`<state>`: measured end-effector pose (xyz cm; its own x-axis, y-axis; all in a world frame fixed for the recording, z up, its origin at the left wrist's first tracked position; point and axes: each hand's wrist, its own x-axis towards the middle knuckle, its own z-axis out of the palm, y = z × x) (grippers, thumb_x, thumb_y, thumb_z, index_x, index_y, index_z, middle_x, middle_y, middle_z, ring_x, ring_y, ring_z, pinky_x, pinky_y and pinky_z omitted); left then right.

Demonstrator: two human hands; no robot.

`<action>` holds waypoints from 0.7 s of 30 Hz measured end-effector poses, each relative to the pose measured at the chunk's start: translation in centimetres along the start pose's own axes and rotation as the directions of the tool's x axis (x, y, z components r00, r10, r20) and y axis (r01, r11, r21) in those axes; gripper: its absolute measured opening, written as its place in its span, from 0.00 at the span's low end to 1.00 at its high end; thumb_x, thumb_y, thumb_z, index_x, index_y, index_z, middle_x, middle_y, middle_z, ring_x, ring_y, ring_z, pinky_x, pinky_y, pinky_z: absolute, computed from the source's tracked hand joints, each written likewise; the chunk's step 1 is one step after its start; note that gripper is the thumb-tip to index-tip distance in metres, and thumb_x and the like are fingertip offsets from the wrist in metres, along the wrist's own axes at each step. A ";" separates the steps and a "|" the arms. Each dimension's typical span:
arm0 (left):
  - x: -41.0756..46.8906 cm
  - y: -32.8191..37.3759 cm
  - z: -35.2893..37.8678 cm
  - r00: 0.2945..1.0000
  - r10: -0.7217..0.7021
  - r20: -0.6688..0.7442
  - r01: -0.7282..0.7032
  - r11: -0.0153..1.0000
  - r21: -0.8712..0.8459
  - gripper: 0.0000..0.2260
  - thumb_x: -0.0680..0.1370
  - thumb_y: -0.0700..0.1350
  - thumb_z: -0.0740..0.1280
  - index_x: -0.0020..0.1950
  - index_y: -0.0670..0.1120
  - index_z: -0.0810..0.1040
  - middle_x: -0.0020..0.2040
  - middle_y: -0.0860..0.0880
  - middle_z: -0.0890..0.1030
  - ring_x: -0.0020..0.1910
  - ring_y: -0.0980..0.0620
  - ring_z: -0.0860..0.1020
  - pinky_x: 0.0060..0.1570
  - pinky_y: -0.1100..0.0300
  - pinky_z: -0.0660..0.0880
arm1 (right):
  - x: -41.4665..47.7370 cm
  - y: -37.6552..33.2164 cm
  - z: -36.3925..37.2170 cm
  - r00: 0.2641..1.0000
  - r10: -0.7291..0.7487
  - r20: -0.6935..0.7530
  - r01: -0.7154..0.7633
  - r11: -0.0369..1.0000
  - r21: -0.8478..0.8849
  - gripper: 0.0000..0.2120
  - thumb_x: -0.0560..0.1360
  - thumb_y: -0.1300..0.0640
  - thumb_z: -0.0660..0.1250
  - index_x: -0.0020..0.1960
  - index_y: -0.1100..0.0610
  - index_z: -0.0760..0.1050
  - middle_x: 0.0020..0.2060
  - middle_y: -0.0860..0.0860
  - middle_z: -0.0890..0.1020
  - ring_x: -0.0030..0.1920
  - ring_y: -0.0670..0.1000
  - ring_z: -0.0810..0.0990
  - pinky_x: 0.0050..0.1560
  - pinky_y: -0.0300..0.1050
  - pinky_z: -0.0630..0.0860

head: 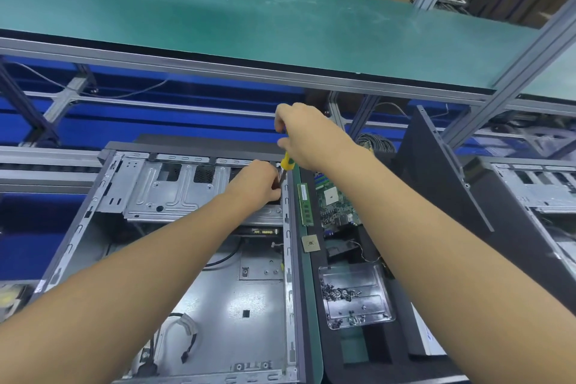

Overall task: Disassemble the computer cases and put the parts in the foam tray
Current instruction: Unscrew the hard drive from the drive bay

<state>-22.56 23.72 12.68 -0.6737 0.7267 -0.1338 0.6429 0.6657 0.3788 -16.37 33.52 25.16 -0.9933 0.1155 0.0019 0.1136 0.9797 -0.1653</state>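
— Fingers (283,118) of the right hand (307,134) are curled tight round a screwdriver (286,163) with a yellow-and-green handle. Its shaft is pointed down into the far right corner of the open computer case (199,274).

— And the left hand (257,184)?

— It is reached into the same corner, with its fingers (270,195) bent beside the screwdriver's shaft. Something dark is seen under them, but whether it is gripped cannot be told.

— How is the case placed?

— It is laid on its side, open face up, under both forearms. A metal drive cage (162,187) is fitted across its far end, and loose cables (187,333) are seen on its floor at the near end.

— And the foam tray?

— The black foam tray (378,352) is set just beside the case, on its right. A circuit board (335,206) is laid in its far part. A green memory stick (304,204) is placed along the left edge, and a square chip (310,243) just nearer. A clear plastic dish (352,277) holding small dark screws (339,293) is seated in the middle.

— What else is to be noted?

— A dark side panel (436,178) is leaned to the right of the tray, and a second case (536,190) is seen beyond it. A green shelf (218,19) is mounted above.
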 end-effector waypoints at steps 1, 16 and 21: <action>-0.1 0.1 0.1 1.000 -0.002 -0.005 0.002 1.000 -0.002 0.10 0.77 0.44 0.67 0.37 0.41 0.78 0.36 0.45 0.77 0.39 0.43 0.78 0.38 0.55 0.75 | -0.1 -0.1 0.0 1.000 -0.016 -0.007 0.016 1.000 0.006 0.10 0.79 0.63 0.66 0.59 0.57 0.71 0.54 0.54 0.73 0.55 0.58 0.72 0.49 0.50 0.72; -0.9 2.2 0.1 0.994 0.069 -0.084 -0.100 0.879 -0.465 0.06 0.71 0.39 0.71 0.43 0.49 0.77 0.36 0.54 0.82 0.33 0.62 0.77 0.37 0.66 0.74 | -3.6 3.7 -5.1 0.957 0.176 -0.232 -0.148 0.980 0.133 0.11 0.75 0.66 0.62 0.53 0.55 0.76 0.54 0.54 0.76 0.51 0.54 0.72 0.48 0.44 0.68; -0.9 8.3 3.1 0.931 0.273 0.244 -0.207 0.942 -0.263 0.03 0.72 0.42 0.72 0.42 0.48 0.85 0.34 0.56 0.83 0.34 0.59 0.81 0.33 0.74 0.70 | -8.0 6.9 -3.1 0.919 0.343 -0.193 -0.327 0.938 0.112 0.09 0.76 0.66 0.63 0.54 0.56 0.74 0.55 0.56 0.75 0.55 0.59 0.74 0.54 0.51 0.73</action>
<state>-15.48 29.12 13.13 -0.3629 0.8991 -0.2449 0.6493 0.4325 0.6256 -7.53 39.82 27.06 -0.8699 0.4742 0.1358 0.4290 0.8632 -0.2664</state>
